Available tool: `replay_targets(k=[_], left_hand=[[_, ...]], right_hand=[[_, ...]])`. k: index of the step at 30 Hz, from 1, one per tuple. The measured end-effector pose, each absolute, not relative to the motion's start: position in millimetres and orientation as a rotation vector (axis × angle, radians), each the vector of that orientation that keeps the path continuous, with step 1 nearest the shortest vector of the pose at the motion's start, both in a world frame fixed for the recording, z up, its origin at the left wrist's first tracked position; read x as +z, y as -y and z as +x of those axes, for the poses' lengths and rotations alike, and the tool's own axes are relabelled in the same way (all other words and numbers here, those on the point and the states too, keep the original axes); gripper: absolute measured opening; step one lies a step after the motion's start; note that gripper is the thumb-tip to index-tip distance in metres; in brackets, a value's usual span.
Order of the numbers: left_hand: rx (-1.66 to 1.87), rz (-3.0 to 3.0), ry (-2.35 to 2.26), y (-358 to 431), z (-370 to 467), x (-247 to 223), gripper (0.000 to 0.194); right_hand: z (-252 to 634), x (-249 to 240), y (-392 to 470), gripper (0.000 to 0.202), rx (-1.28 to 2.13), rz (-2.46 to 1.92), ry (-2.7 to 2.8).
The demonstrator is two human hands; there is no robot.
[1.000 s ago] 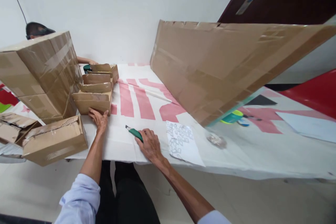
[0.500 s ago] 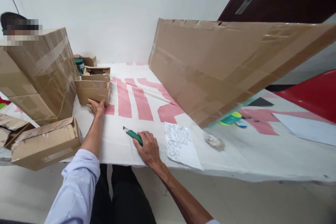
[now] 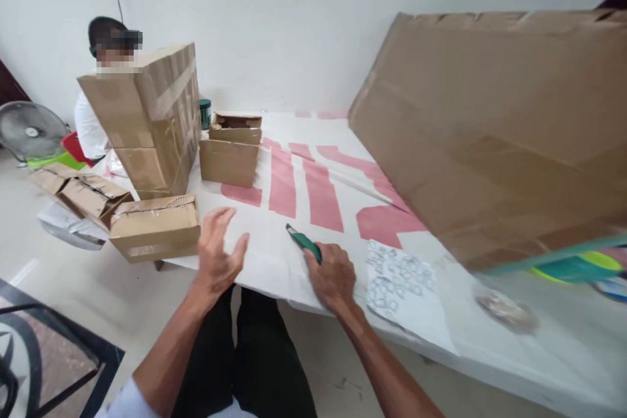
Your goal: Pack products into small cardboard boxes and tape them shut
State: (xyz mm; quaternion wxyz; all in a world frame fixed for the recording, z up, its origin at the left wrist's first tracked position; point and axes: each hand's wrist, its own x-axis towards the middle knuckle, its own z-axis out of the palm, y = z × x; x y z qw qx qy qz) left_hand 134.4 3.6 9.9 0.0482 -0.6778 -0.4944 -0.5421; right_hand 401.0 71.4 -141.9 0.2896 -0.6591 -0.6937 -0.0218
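Observation:
My right hand (image 3: pixel 333 274) is wrapped round a green utility knife (image 3: pixel 306 245) and rests near the front edge of the table. The knife's tip points up and to the left. My left hand (image 3: pixel 218 251) is raised with fingers apart and nothing in it, beside the right end of a taped cardboard box (image 3: pixel 154 228). Beyond it stands a small open cardboard box (image 3: pixel 228 163), with another open box (image 3: pixel 236 123) behind. To the right of my right hand lies a white sheet with drawn outlines (image 3: pixel 404 284).
A tall stack of taped boxes (image 3: pixel 166 111) rises on the left, with a seated person (image 3: pixel 93 124) behind it. On the right leans a large cardboard panel (image 3: pixel 480 124). A clear plastic bundle (image 3: pixel 504 309) lies before it. The cloth-covered table (image 3: pixel 274 261) has red patches.
My left hand has let go of the small open box and drawn back toward me. My right hand still holds the knife. The view has turned left.

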Motion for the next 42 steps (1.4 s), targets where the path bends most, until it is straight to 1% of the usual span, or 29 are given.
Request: replay_targets(k=[3,6,8,11,14,16,19,22,24,26,28,30,33,38,42], left_hand=[[-1.496,-1.512,1.594,59,70,34,0.038],[-1.532,-1.155,1.89,79,-2,47,0.048],[-1.624,-1.075,2.201,75,-39,45,0.055],[-1.824,-1.088,2.523,62,-61,33,0.062],[-2.011,-1.201,2.516,55,-45,18,0.061],[-2.069,-1.369,2.469,56,-22,9,0.06],[-2.016,-1.796,2.396,58,5,-5,0.065],[-1.954,-2.116,2.311,51,12,-21,0.074],[-1.981,-2.18,2.289,43,12,-31,0.09],[-2.034,-2.209,2.289,35,12,-41,0.113],[-2.029,-2.277,2.316,28,13,-50,0.126],[-1.989,-2.282,2.344,22,12,-59,0.126],[-2.109,-2.441,2.175,14,8,-73,0.118],[-1.978,-2.369,2.187,12,17,-84,0.123],[-2.003,-2.414,2.123,16,38,-81,0.129]], right_hand=[[403,-135,-80,0.03,-0.052,-1.845,1.858],[393,-120,-88,0.032,-0.039,-1.861,1.801],[373,-106,-90,0.035,0.062,-1.702,1.77],[324,-80,-86,0.046,0.453,-1.295,1.763],[273,-52,-74,0.059,0.884,-0.998,1.729],[253,-38,-68,0.065,1.019,-0.904,1.709],[257,-29,-68,0.071,0.922,-1.014,1.63],[283,-33,-77,0.07,0.817,-1.146,1.559],[301,-39,-80,0.069,0.855,-1.164,1.542],[313,-47,-80,0.07,0.883,-1.184,1.526],[320,-55,-78,0.07,0.862,-1.222,1.523],[323,-62,-77,0.07,0.848,-1.27,1.53],[324,-67,-78,0.065,0.883,-1.327,1.517],[331,-63,-69,0.076,0.923,-1.345,1.401],[344,-61,-63,0.07,0.914,-1.342,1.315]])
